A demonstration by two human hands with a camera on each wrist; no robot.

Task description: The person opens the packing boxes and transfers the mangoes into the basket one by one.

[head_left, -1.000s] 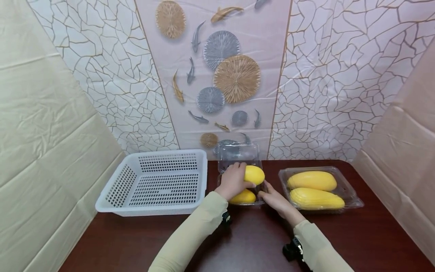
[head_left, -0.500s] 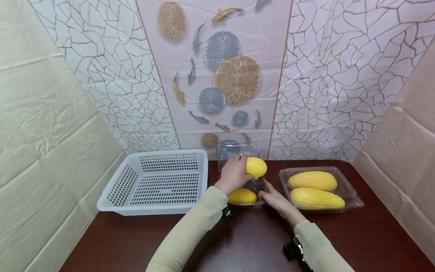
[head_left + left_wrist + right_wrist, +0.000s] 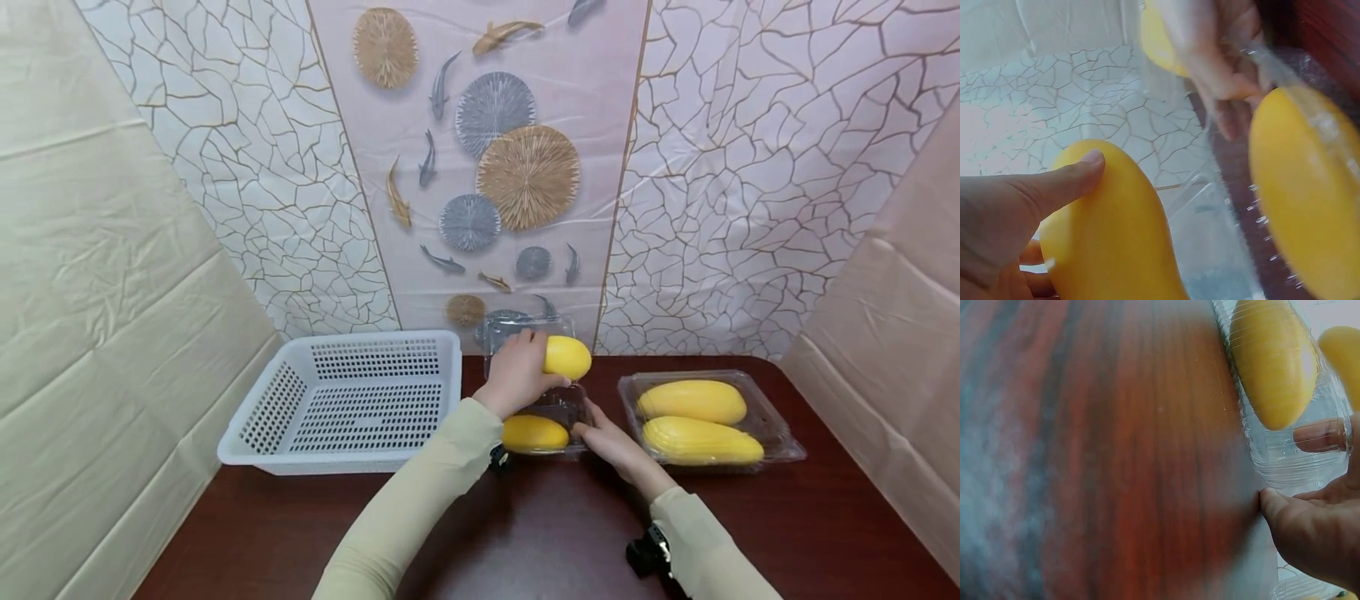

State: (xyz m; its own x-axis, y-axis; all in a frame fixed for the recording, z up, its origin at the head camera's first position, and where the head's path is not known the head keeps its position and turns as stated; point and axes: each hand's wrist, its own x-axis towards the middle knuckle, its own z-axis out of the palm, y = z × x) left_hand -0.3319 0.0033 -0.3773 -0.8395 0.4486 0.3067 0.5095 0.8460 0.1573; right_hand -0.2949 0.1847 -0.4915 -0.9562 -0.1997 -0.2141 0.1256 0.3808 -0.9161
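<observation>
My left hand (image 3: 517, 372) holds a smooth yellow, mango-like fruit (image 3: 567, 358), lifted above an open clear plastic box (image 3: 570, 407). In the left wrist view my thumb lies along the side of this fruit (image 3: 1110, 219), with fingers behind it. A second yellow fruit (image 3: 536, 434) lies in the near part of the box. With my right hand (image 3: 611, 442) I grip the box's right side; the right wrist view shows the thumb outside and a finger seen through the clear wall (image 3: 1297, 465). The raised lid (image 3: 498, 329) stands behind the left hand, which partly hides it.
To the left stands a white perforated basket (image 3: 360, 465) with nothing in it. A closed-looking clear box (image 3: 780, 429) at the right holds two yellow fruits (image 3: 701, 440). Patterned cloth hangs behind the dark wooden table (image 3: 570, 533).
My left hand has raised the yellow fruit up and slightly away from the box, so more of the other fruit shows. My right hand has stayed on the box.
</observation>
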